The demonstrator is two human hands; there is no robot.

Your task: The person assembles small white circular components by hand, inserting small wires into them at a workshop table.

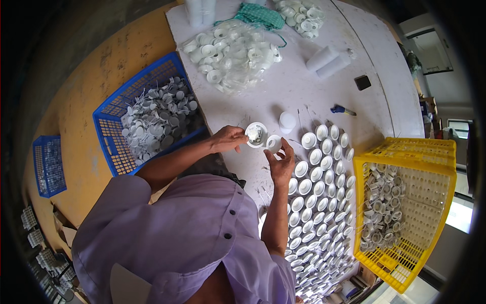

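My left hand (229, 140) grips the rim of a round white light housing (256, 135), whose hollow side faces up and shows small parts inside. Pinched between the fingers of my right hand (281, 163) is a small round white cap (274, 144). The cap is tilted close beside the housing's right edge; whether they touch I cannot tell. Just beyond stands a short stack of white cups (287, 120). To the right, many similar white round housings (317, 174) lie in close rows on the table.
A blue crate (112, 137) of white round parts with wires stands at left, and a yellow crate (418, 248) of white parts at right. Toward the back lie a clear bag of white cups (230, 55), a green cloth (260, 16), a blue marker (343, 110) and white cup stacks (329, 62).
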